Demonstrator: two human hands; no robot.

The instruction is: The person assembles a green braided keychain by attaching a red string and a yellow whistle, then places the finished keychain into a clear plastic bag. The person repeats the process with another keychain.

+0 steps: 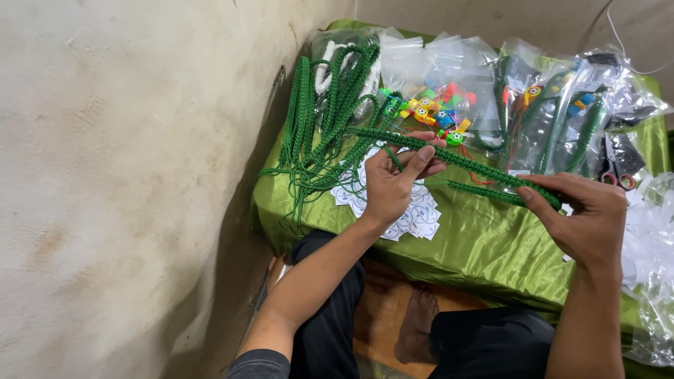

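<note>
My left hand (393, 184) pinches a green braided cord (469, 163) near its left part, above a low table draped in shiny green cloth (484, 238). My right hand (586, 214) grips the same cord at its right end, so the cord stretches slantwise between both hands. A second short length of green braid (484, 191) hangs just below it. Under my left hand lies a small stack of white printed cards (420, 215).
More green braided cords (316, 119) fan out at the table's left. Clear plastic bags (449, 67) and small colourful whistles (432, 112) lie at the back. Scissors with red handles (618, 175) rest at the right. A stained wall (126, 175) stands left. My bare foot (415, 330) rests below.
</note>
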